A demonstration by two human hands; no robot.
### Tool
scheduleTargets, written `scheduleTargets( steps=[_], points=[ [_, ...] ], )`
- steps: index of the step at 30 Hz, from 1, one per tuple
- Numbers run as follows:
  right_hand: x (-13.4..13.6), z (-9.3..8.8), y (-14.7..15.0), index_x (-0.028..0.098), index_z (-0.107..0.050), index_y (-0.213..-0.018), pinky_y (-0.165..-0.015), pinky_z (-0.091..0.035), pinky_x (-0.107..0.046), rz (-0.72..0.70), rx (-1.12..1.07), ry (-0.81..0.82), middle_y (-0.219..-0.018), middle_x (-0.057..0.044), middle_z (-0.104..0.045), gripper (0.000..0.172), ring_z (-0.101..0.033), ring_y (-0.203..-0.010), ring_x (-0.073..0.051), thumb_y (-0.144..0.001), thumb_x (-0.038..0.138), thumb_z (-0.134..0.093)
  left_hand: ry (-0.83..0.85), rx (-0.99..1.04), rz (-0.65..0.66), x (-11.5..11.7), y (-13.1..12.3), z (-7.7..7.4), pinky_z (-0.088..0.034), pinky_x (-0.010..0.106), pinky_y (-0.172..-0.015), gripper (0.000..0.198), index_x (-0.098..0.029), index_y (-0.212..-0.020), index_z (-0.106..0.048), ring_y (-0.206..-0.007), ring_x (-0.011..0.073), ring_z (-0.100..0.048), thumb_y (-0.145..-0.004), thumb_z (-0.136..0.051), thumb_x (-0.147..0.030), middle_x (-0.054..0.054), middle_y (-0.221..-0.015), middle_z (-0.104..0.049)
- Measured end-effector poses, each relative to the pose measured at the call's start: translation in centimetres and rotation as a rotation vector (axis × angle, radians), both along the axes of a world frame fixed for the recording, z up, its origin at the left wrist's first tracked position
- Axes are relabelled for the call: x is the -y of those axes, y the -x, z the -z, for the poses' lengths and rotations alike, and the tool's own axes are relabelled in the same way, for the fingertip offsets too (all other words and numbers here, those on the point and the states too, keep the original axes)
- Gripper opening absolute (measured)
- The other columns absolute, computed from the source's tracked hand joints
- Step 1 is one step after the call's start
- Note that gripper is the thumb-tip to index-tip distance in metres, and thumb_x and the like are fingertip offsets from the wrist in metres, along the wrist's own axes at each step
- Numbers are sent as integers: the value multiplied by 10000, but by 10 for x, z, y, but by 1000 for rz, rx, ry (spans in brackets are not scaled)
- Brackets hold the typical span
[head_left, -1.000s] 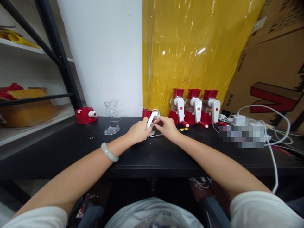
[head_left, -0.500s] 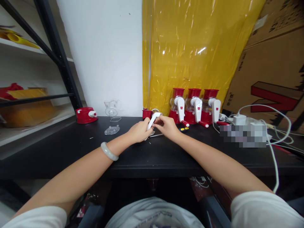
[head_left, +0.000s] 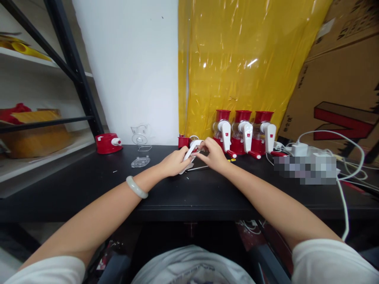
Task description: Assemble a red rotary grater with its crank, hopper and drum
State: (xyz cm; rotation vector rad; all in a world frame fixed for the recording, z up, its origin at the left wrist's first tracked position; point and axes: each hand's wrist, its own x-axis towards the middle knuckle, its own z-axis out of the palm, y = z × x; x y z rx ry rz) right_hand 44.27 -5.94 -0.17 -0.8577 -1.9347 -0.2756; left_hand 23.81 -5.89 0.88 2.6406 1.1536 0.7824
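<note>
Over the black table (head_left: 89, 185) my left hand (head_left: 173, 162) is closed round the lower end of a white plastic crank handle (head_left: 190, 150). My right hand (head_left: 213, 154) pinches the handle's upper end with its fingertips; a bit of red shows there. A thin metal tool (head_left: 197, 169) lies on the table just under both hands. A small red part (head_left: 183, 141) sits right behind the handle.
Three red-and-white assembled grinders (head_left: 244, 132) stand in a row at the back against yellow plastic sheeting. A red base (head_left: 107, 142) and clear plastic parts (head_left: 140, 150) lie at the left. White chargers and cables (head_left: 325, 157) lie at the right. A metal shelf (head_left: 44, 122) stands on the left.
My right hand has shifted slightly up and right along the handle's top end. The handle has tilted a little. My left hand keeps its grip.
</note>
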Motion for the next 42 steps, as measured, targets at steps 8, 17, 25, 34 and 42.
scheduleTargets(
  steps=[8, 17, 25, 34, 42],
  points=[
    [0, 6, 0, 218, -452, -1233, -953, -453, -471, 60, -47, -107, -1164, -133, -436, 468, -462, -1143, -284, -830, 356, -646, 0, 54, 28, -3, 2, 0, -470, 336, -722, 301, -189, -1015, -524, -782, 216, -626, -924, -424, -458, 62, -866, -667],
    [-4, 8, 0, 229, -369, -1328, -1047, -411, -504, -40, -68, -71, -1256, -143, -444, 560, -446, -1240, -281, -848, 359, -626, -11, 57, 82, -1, 1, 0, -454, 326, -721, 272, -192, -973, -509, -791, 208, -616, -928, -426, -447, 56, -886, -654],
    [-7, 12, 2, 213, -346, -1329, -990, -466, -491, -169, -114, 19, -1210, -133, -518, 574, -540, -1152, -268, -850, 346, -633, -14, 50, 109, -3, 3, 2, -433, 311, -703, 262, -187, -980, -511, -774, 196, -605, -928, -431, -432, 45, -876, -640],
    [-8, 16, 6, 212, -320, -1294, -977, -464, -509, -155, -140, -4, -1224, -150, -478, 539, -497, -1195, -287, -843, 289, -605, 19, 114, 161, 0, 3, 0, -389, 256, -598, 295, -169, -948, -562, -648, 146, -556, -901, -492, -451, 12, -768, -620],
    [-5, 14, 10, 218, -352, -1255, -972, -463, -496, -96, -163, -75, -1166, -127, -484, 492, -511, -1122, -272, -838, 274, -605, 52, 157, 221, 1, 5, -1, -379, 231, -563, 335, -159, -1053, -580, -597, 125, -561, -905, -497, -447, 1, -740, -647]
  ],
)
